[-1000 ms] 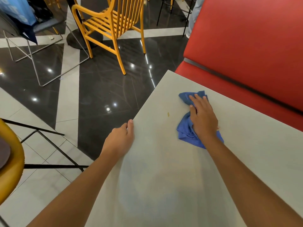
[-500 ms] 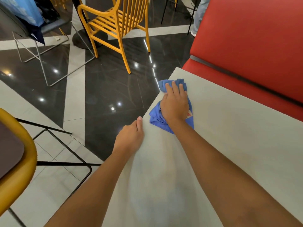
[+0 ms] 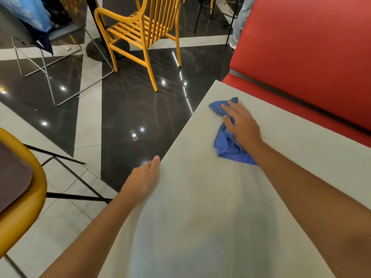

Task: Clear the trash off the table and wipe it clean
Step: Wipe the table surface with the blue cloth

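Blue cloth (image 3: pixel 226 146) bunched on table (image 3: pixel 200 217), right hand (image 3: pixel 244 128) pressing it flat-fingered; left hand (image 3: pixel 143 181) at table edge, grip unclear.

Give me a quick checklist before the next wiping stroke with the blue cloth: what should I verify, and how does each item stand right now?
1. Right hand on the blue cloth: ok, it presses the cloth flat.
2. Cloth wholly on the table: ok, it lies inside the left edge, near the far corner.
3. Left hand clear of the cloth: ok, it rests at the table's left edge, apart from the cloth.
4. Trash on the visible tabletop: ok, none seen.
5. Table's right side: cannot tell, out of frame.
6. Stains on the surface: cannot tell, the near part is blurred.
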